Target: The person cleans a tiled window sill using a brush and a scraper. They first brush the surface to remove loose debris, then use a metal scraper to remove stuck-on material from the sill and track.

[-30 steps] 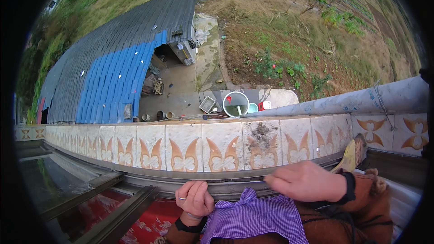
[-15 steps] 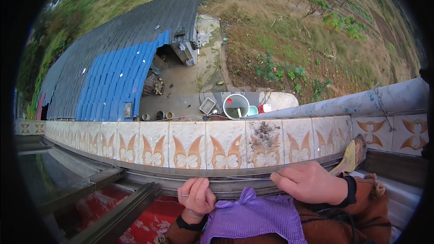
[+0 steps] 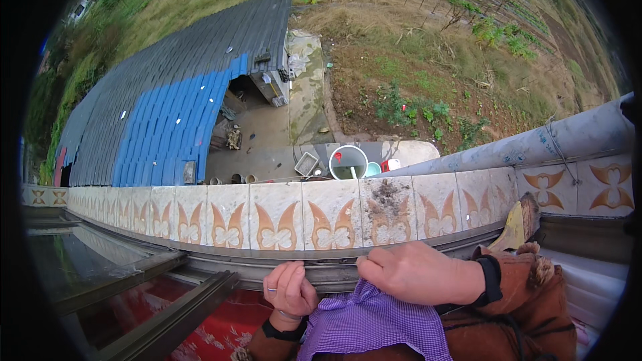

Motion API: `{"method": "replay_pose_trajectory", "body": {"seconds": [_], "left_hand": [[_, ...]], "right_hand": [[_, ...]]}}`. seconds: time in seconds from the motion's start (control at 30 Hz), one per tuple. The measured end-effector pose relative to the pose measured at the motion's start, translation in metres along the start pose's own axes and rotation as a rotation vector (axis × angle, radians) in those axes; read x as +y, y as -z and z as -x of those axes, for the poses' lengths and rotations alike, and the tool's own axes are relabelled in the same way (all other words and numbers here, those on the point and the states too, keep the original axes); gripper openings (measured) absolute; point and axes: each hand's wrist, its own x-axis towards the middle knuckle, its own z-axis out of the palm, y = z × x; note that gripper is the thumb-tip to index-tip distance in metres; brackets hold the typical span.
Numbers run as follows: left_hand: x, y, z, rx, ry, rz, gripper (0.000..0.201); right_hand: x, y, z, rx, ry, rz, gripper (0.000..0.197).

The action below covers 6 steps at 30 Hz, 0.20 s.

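My left hand, with a ring on one finger, is closed in a pinch. Its fingertips are at the inner edge of the window track. To its right, my right hand is also closed, thumb and forefinger pinched together. A thin pale thread stretches across the short gap between the two pinches. Below the hands a purple checked cloth lies over my lap. Its bunched upper corner reaches up beside the right hand's fingers. Small details inside both pinches are hidden.
Beyond the track runs a tiled ledge with soil on it. A yellowish, dark-edged object stands at the right by a thick pipe. Sliding window frames are at the left. Far below are a blue-roofed shed and a round tub.
My right hand has moved left, closer to the left hand, and the visible stretch of thread is shorter. The left hand has stayed in nearly the same place.
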Motion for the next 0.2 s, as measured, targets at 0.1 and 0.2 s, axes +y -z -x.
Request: {"method": "replay_pose_trajectory", "body": {"seconds": [0.1, 0.2], "left_hand": [[-0.0005, -0.0001, 0.0007, -0.005, 0.003, 0.018, 0.031], [0.0009, 0.0022, 0.0035, -0.039, 0.017, 0.030, 0.032]], "right_hand": [[0.0067, 0.0074, -0.0036, -0.012, 0.012, -0.060, 0.013], [0.0100, 0.0111, -0.0001, -0.041, 0.024, -0.063, 0.013]]}}
